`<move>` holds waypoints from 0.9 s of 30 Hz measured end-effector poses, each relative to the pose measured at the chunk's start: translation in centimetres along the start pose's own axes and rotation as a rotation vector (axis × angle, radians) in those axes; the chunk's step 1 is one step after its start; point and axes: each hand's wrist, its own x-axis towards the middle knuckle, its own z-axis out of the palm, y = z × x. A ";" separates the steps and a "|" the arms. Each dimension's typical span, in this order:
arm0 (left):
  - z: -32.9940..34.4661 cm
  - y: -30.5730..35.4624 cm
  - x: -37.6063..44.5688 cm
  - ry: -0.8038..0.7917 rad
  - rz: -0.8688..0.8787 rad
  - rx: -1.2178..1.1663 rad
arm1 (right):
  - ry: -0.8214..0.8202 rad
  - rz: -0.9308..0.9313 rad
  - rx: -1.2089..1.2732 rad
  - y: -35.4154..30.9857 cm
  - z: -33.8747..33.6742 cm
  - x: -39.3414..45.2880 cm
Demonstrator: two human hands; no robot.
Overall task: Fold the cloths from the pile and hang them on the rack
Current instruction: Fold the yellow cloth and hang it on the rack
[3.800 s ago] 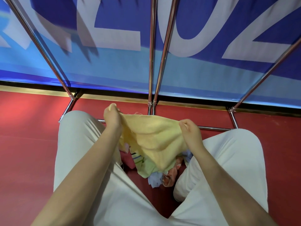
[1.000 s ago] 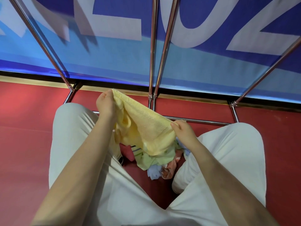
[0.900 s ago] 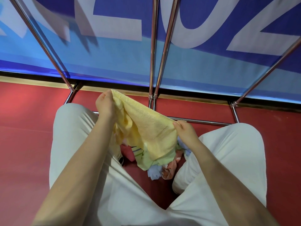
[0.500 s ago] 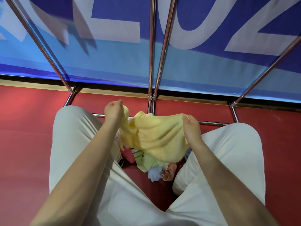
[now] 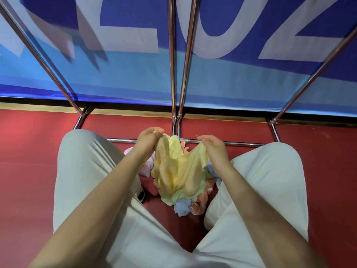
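A yellow cloth [image 5: 178,171] hangs slack and creased between my two hands, just above the floor between my knees. My left hand [image 5: 147,141] pinches its upper left corner. My right hand [image 5: 213,147] pinches the upper right corner. Under the yellow cloth lies the pile of cloths [image 5: 190,205], with green, pale blue, orange and pink pieces showing; most of it is hidden. The chrome rack [image 5: 172,74] rises straight ahead, its twin centre poles close behind my hands and its low floor bar [image 5: 241,143] just beyond them.
My legs in pale trousers [image 5: 81,171] flank the pile on the red floor [image 5: 27,151]. Slanted rack poles [image 5: 44,60] run up at left and right. A blue banner [image 5: 222,80] with large white letters stands behind the rack.
My hands have dropped lower and come a little closer together. The yellow cloth, stretched wide half a second ago, now sags in folds between them.
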 end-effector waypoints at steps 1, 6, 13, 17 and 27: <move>0.0 -0.1 0.0 -0.013 0.017 0.014 | -0.015 0.010 0.027 -0.2 0.0 -0.2; 0.1 -0.8 0.0 -0.034 0.071 -0.013 | -0.074 0.068 0.180 -0.7 0.2 -0.7; 1.0 -0.5 -0.6 -0.145 0.077 -0.142 | -0.247 0.030 0.396 -1.9 0.9 -1.3; 1.4 -0.4 -0.8 -0.166 0.085 -0.172 | -0.218 -0.055 0.274 -1.9 1.5 -1.4; 1.7 -0.3 -0.7 -0.134 0.055 -0.186 | -0.101 -0.346 -0.106 -1.6 2.1 -1.1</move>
